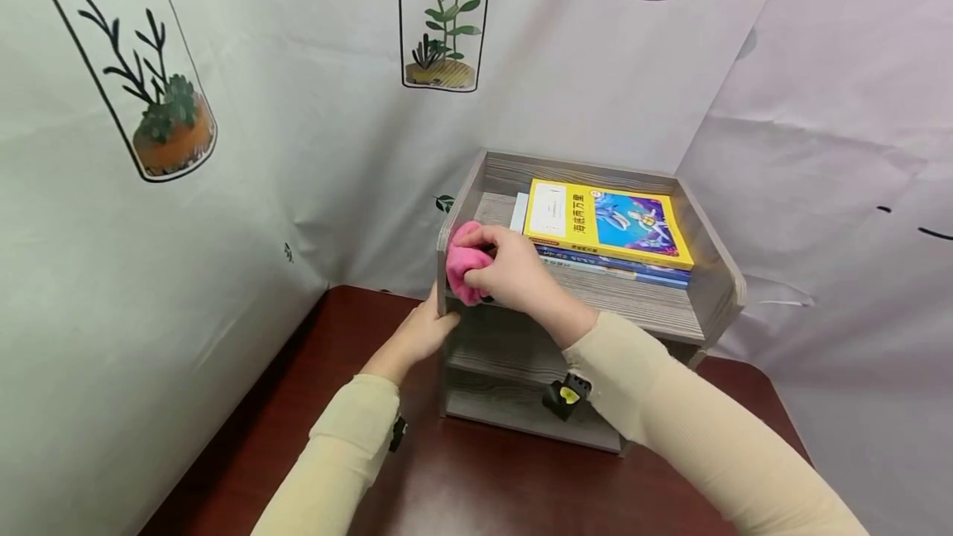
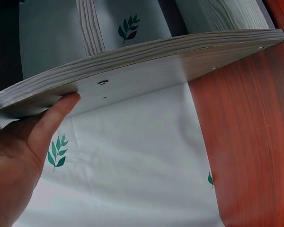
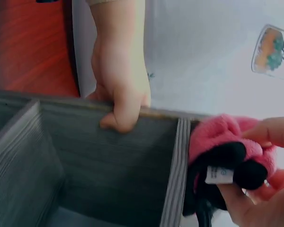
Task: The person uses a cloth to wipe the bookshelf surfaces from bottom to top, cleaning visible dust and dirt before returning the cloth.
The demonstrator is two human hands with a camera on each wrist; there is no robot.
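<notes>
A small grey wood-grain shelf (image 1: 715,271) stands on the table. My right hand (image 1: 521,275) pinches a crumpled pink fuzzy cloth (image 1: 463,267) against the inner face of the left side panel, near the front of the top tier. In the right wrist view the cloth (image 3: 217,135) shows black parts and a white tag (image 3: 219,175). Lower on the same panel, my left hand (image 1: 419,336) grips its front edge from outside, a digit hooked over to the inner face. The thumb (image 2: 61,113) lies at the panel in the left wrist view.
A stack of books (image 1: 606,222), a yellow one on top, lies on the top tier to the right of the cloth. Below are lower compartments (image 1: 506,346). The dark red table (image 1: 335,362) meets white, plant-printed wall sheeting (image 1: 328,106) behind and at both sides.
</notes>
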